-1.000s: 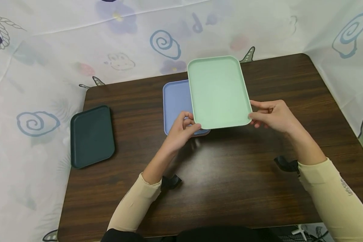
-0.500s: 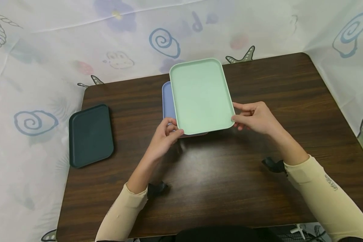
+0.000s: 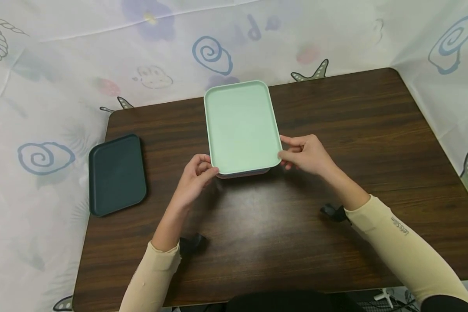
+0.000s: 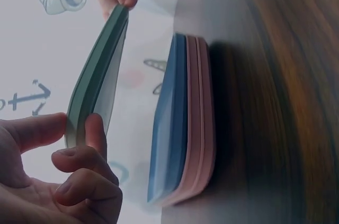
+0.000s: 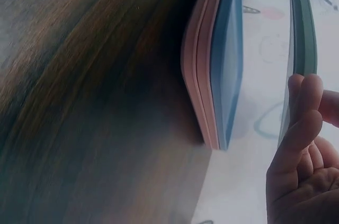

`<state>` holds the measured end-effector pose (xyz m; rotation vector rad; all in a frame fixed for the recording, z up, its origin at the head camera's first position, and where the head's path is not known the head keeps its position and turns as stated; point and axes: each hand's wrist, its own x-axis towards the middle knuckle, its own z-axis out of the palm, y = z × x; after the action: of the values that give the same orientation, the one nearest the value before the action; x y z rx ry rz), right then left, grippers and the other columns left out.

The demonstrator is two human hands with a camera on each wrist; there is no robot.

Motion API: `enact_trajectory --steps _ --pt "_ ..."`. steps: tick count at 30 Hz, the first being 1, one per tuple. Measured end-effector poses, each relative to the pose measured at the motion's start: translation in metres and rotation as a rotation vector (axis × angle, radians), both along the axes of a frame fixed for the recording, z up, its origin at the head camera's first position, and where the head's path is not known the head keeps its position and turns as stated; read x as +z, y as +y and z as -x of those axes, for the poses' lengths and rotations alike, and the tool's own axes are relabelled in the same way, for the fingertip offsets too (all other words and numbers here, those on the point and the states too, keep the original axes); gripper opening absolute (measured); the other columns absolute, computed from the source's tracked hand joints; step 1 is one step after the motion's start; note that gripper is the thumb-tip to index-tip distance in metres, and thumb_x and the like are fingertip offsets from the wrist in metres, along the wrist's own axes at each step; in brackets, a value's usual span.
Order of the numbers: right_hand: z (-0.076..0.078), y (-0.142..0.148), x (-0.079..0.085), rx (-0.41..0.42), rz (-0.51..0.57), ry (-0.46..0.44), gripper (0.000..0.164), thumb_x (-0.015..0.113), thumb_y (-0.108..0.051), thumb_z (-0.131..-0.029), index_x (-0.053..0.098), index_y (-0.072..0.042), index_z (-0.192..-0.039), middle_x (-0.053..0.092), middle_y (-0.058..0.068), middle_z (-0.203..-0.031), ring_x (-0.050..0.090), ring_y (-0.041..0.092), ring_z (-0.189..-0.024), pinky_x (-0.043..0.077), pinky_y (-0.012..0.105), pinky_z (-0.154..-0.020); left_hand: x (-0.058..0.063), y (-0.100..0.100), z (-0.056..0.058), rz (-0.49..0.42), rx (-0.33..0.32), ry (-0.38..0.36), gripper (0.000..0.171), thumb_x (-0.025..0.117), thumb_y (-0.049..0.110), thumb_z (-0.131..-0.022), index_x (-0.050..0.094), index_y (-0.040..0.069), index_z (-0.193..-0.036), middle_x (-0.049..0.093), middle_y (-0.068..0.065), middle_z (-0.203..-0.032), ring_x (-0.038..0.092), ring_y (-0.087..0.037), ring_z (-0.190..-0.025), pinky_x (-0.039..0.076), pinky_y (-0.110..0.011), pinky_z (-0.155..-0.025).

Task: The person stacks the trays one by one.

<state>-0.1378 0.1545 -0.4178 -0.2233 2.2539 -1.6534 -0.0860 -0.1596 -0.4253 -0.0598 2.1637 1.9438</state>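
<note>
A mint-green tray (image 3: pixel 243 128) is held level above a stack of trays, with a gap under it in both wrist views. My left hand (image 3: pixel 192 180) pinches its near left corner between thumb and fingers. At the near right corner, my right hand (image 3: pixel 308 156) grips the rim the same way. Below lies a blue tray (image 4: pixel 169 128), resting on pink trays (image 4: pixel 198 123). From the head view the green tray covers nearly all of that stack, leaving only a thin front edge. The right wrist view shows the blue tray (image 5: pixel 226 70) and pink trays (image 5: pixel 198 60) from the side.
A dark green tray (image 3: pixel 118 175) lies alone at the left side of the brown wooden table (image 3: pixel 265 238). Printed cloth (image 3: pixel 152 56) hangs behind the table and along both sides.
Both hands have carried the green tray leftward, from partly right of the blue tray to over the stack. The blue tray is now almost hidden in the head view.
</note>
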Motion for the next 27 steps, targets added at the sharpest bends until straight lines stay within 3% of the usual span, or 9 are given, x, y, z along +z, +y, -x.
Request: enact_trajectory --steps 6,12,17,23,27 --pt "0.004 -0.014 -0.008 0.008 -0.009 0.008 0.051 0.070 -0.011 -0.088 0.057 -0.005 -0.137 0.071 0.020 -0.078 0.068 0.028 -0.061 0.046 0.026 -0.048 -0.005 -0.011 0.005 0.033 0.023 -0.028 0.026 0.061 0.006 -0.094 0.046 0.000 -0.114 0.060 -0.005 -0.081 0.035 -0.011 -0.055 0.027 -0.023 -0.052" --pt "0.006 -0.023 -0.016 -0.004 -0.022 -0.013 0.051 0.069 -0.011 -0.089 0.055 -0.003 -0.137 0.072 0.016 -0.076 0.068 0.034 -0.065 0.045 0.024 -0.048 -0.014 -0.017 0.012 0.044 0.026 -0.059 0.025 0.060 0.007 -0.094 0.046 0.000 -0.114 0.060 -0.007 -0.084 0.034 -0.010 -0.052 0.026 -0.022 -0.050" --pt "0.008 -0.026 -0.023 -0.016 -0.040 -0.024 0.051 0.069 -0.011 -0.089 0.055 -0.003 -0.138 0.072 0.014 -0.075 0.067 0.026 -0.061 0.045 0.024 -0.048 -0.021 -0.020 0.016 0.057 0.026 -0.083 0.026 0.060 0.009 -0.096 0.047 0.000 -0.116 0.060 -0.007 -0.085 0.035 -0.009 -0.052 0.026 -0.022 -0.049" --pt "0.010 -0.028 -0.030 -0.027 -0.054 -0.027 0.049 0.069 -0.012 -0.090 0.056 -0.005 -0.137 0.072 0.013 -0.074 0.067 0.030 -0.062 0.045 0.024 -0.048 -0.026 -0.021 0.020 0.103 0.018 -0.061 0.028 0.060 0.012 -0.097 0.048 -0.001 -0.118 0.060 -0.017 -0.089 0.037 -0.009 -0.054 0.029 -0.022 -0.050" --pt "0.011 -0.029 -0.034 -0.029 -0.072 -0.037 0.049 0.068 -0.013 -0.090 0.056 -0.006 -0.138 0.072 0.012 -0.075 0.067 0.028 -0.062 0.046 0.024 -0.049 -0.029 -0.022 0.022 0.138 0.010 -0.041 0.028 0.060 0.013 -0.097 0.049 -0.002 -0.118 0.062 -0.013 -0.087 0.042 -0.011 -0.063 0.032 -0.022 -0.055"
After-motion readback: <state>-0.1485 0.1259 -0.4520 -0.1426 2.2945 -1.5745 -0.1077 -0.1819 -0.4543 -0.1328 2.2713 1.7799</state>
